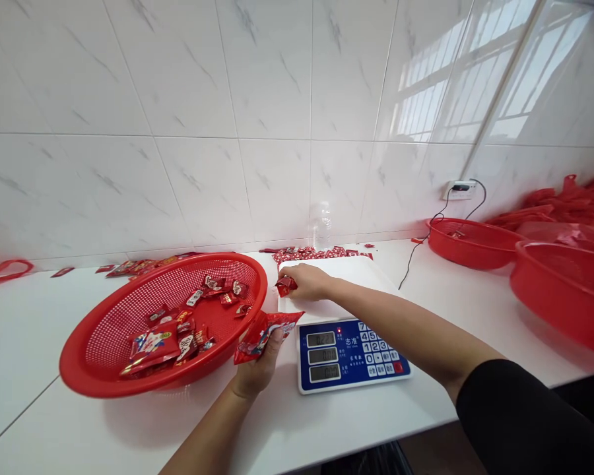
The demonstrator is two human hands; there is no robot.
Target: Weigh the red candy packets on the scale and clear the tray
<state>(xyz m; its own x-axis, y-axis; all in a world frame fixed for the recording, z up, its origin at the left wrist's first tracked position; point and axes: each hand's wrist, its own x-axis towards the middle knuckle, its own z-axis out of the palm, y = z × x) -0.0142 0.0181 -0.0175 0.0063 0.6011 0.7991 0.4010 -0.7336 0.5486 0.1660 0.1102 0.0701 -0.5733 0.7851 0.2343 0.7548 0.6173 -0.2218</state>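
Observation:
My left hand (258, 369) is closed round a red printed snack packet (264, 338), held between the basket and the scale. Small red wrapped packets (286, 285) are pinched in my right hand (307, 282), over the left part of the white weighing pan (356, 274). The digital scale (351, 356) has a blue panel with lit displays and a keypad, partly covered by my right forearm. To the left, a red perforated plastic basket (103, 320) stands tilted, holding several small wrapped packets (212, 285) and a larger red packet (153, 346).
Loose small red packets (138, 266) lie along the wall behind the basket, and more (311, 252) behind the scale. A clear bottle (323, 227) stands by the wall. At right are red basins (475, 244), red bags (564, 201) and a cable (416, 247) running to a socket (459, 190).

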